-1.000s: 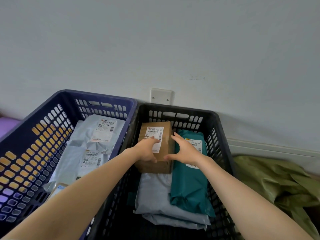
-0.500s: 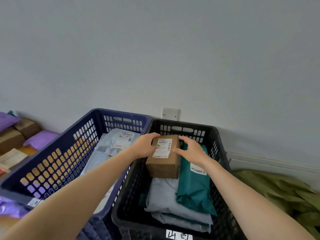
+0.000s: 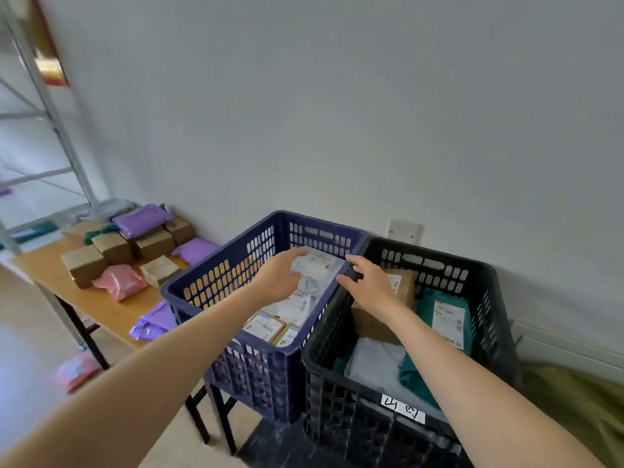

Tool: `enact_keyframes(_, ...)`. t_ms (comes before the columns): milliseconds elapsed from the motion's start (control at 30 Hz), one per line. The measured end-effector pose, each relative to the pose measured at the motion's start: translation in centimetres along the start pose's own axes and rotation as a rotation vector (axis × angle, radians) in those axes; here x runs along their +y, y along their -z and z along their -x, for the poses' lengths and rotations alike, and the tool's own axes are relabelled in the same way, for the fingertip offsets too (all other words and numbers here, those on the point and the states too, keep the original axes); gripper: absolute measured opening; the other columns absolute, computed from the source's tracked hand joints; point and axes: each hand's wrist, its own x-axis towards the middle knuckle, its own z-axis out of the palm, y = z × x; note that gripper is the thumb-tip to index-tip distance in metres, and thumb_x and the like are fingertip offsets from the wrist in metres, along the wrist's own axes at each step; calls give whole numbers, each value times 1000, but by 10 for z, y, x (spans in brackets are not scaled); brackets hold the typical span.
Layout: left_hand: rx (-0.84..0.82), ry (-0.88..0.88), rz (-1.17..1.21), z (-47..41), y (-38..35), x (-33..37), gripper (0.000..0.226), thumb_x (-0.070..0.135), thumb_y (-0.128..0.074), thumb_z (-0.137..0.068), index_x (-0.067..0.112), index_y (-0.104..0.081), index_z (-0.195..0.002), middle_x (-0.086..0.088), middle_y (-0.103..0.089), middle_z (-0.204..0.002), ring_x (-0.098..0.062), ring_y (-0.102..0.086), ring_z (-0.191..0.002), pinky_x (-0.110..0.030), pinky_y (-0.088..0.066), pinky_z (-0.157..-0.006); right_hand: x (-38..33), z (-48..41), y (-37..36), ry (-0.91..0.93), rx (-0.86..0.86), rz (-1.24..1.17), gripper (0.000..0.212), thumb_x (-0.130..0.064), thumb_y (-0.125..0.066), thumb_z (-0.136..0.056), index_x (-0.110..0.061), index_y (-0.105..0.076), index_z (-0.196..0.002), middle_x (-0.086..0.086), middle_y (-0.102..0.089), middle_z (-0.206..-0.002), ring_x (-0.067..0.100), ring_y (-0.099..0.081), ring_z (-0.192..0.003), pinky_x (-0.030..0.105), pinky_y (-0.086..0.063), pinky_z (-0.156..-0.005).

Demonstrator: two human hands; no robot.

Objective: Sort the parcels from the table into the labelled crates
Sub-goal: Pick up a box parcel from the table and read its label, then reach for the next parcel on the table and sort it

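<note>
Brown box (image 3: pixel 403 287) found set down inside black crate (image 3: pixel 354 430), resting on grey mailer (image 3: pixel 374 366), just beside green mailer (image 3: pixel 445 315). Half a second ago clasped from both sides; now let go and left lying, slip uppermost. Placement judged complete for this parcel. Handwritten label (image 3: pixel 403 408) noted on crate front, not checked against parcel's slip.

Left grip (image 3: pixel 280 282): lifted clear of box and shifted across over blue crate (image 3: pixel 216 285). Fingers loosely curved, nothing held. Hovering above pale mailer (image 3: pixel 317 268) in that crate; contact not determinable.

Right grip (image 3: pixel 368 285): fingers spread and nearly straight, empty. Poised over left rim of black crate, partly hiding box; apparently not touching it.

View swung left since then, bringing surface (image 3: pixel 111 309) into sight. Recorded there, not yet sorted: several cardboard boxes (image 3: pixel 111 248), purple mailers (image 3: pixel 141 219), pink mailer (image 3: pixel 120 282). Further pink parcel (image 3: pixel 76 371) lying on floor below. Task judged well short of finished; next fetch likely from surface.
</note>
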Motion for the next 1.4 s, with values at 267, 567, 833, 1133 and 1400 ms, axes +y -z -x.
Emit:
enact_keyframes(267,169,157,11,51,60,-63,53,-1,-45,-91,18,-45,-140,-6,-55,-136,-21,-55,-113,-28,-42,-95,-63,-8,-76,91,-129,-41,50,-23,-56,-94,-14,-42,-142,6,-45,-145,20,-41,-133,38,-36,-109)
enact_keyframes(567,271,264,13,77,142,-178,54,-5,-43,-88,16,-47,-138,-7,-59,-129,-25,-55,-114,-22,-40,-84,-148,-41,-197,195,-214,-14,48,-21,-54,-96,-13,-42,-142,5,-47,-144,19,-45,-130,35,-38,-106)
enact_keyframes(833,276,318,65,80,216,-299,55,-3,-45,-88,23,-49,-136,-8,-63,-116,-20,-63,-92,-26,-52,-71,-209,-81,-309,114,-231,-62,46,-12,-55,-94,-8,-46,-139,12,-50,-139,23,-48,-127,34,-40,-103)
enact_keyframes(1133,253,361,75,79,280,-422,58,-8,-44,-87,17,-46,-140,-9,-52,-137,-24,-49,-124,-24,-43,-85,-245,-116,-419,-21,-202,-137,43,-12,-57,-94,-9,-48,-136,9,-54,-136,21,-54,-120,25,-44,-90)
enact_keyframes(1400,244,411,66,63,299,-505,63,-11,-43,-82,17,-48,-139,-6,-46,-144,-23,-40,-134,-41,-37,-109,-263,-168,-496,-40,-222,-131,43,-8,-58,-91,-5,-51,-133,13,-56,-132,23,-57,-117,26,-44,-94)
